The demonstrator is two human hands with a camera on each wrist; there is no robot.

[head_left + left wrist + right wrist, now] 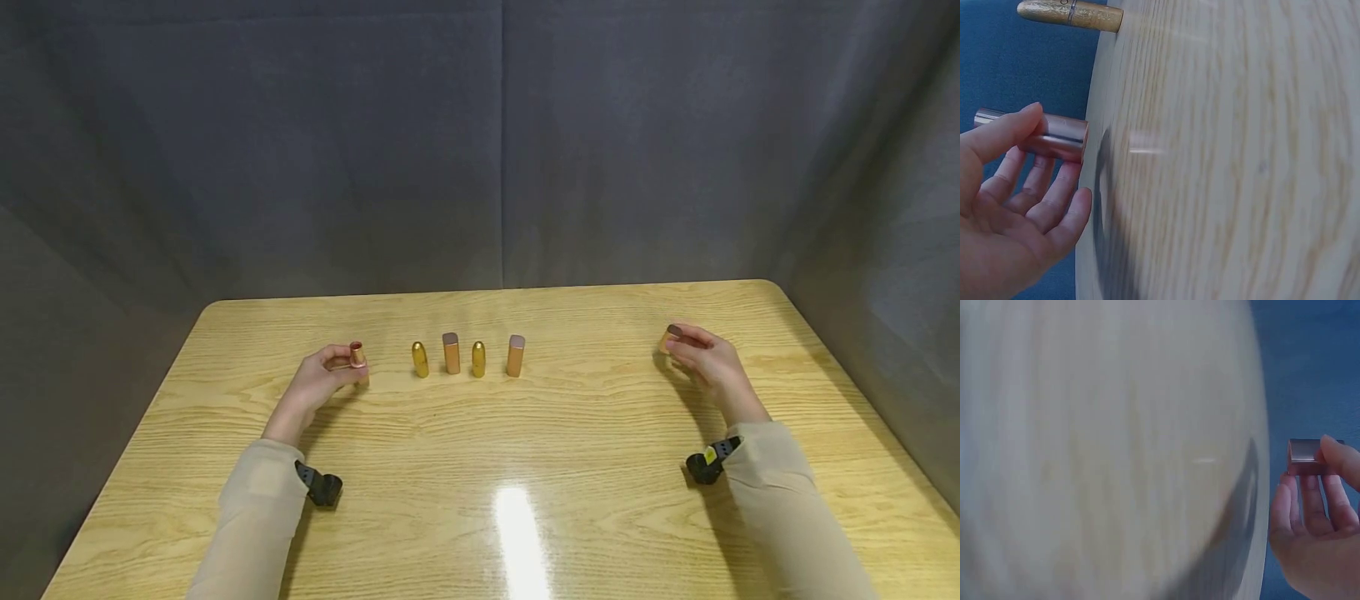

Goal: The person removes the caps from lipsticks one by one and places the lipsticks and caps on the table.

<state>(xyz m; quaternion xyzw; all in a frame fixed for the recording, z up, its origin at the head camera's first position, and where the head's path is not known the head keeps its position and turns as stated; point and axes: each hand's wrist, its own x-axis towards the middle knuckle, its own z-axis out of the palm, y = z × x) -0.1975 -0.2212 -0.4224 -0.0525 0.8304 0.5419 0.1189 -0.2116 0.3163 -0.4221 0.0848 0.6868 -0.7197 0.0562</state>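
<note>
At the table (420, 467) | left hand (317, 387) pinches copper tube (1064, 136), middle hidden | right hand (716, 367) pinches copper piece (1304, 457), partly hidden

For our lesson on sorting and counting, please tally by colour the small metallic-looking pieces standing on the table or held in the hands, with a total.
Gold pieces: 2, both standing
Copper pieces: 4, two standing, one in the left hand, one in the right hand
Total: 6

There are two gold bullet-shaped tubes (420, 362) (478, 362), two upright copper blocks (452, 357) (514, 358) and two held copper pieces (357, 355) (670, 336).
</note>
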